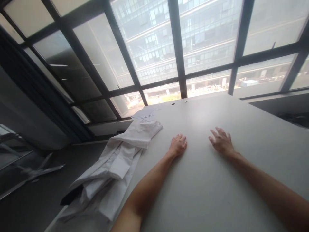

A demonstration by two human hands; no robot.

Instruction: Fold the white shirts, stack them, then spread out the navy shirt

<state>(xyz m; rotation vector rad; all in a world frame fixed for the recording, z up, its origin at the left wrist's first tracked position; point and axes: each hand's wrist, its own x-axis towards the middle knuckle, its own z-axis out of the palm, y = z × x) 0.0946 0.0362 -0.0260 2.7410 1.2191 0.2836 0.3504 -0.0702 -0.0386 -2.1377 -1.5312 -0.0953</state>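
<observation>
My left hand [178, 145] lies flat, palm down, on the white table [217, 187], fingers stretched forward and holding nothing. My right hand [220, 141] rests a short way to its right, fingers spread on the tabletop, also holding nothing. A pile of white cloth [116, 164] lies along the table's left edge, a hand's width to the left of my left hand and hanging partly over the side. Neither hand touches the cloth.
A few flat white sheets [145, 112] lie at the far left corner of the table, behind the cloth. Large dark-framed windows [178, 51] rise beyond the table's far edge. Dark floor and metal legs [31, 174] are at the left.
</observation>
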